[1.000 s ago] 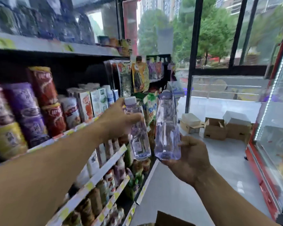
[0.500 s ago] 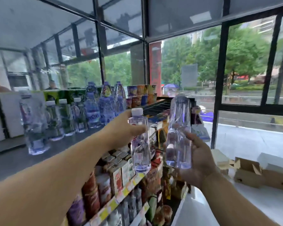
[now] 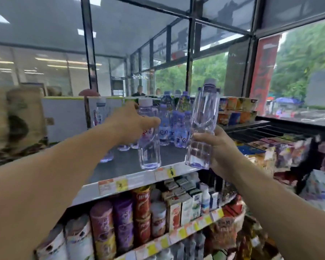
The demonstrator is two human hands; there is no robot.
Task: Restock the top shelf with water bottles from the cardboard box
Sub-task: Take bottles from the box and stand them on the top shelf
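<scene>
Left fingers: curled round the upper body of a clear water bottle (image 3: 149,139), just under its pale cap; the left hand (image 3: 133,121) grips it upright.
Left bottle: its base sits at the front lip of the top shelf (image 3: 124,166), touching or just above it; blur leaves that unclear.
Right fingers: wrapped round the lower half of a second bottle (image 3: 204,126), which the right hand (image 3: 220,149) holds tilted slightly, cap up.
Right bottle: in the air just off the shelf's front edge, near the price strip (image 3: 163,173), not yet over the board.
Stock already up: a cluster of bottles (image 3: 174,126) stands farther back, well apart from the edge.
Step in hand: placing, two bottles at once, left one first by the look of it.
Next move calls for: sliding the left bottle back toward the cluster before letting go, then bringing the right one level and setting it beside.
Cardboard box: out of view.
</scene>
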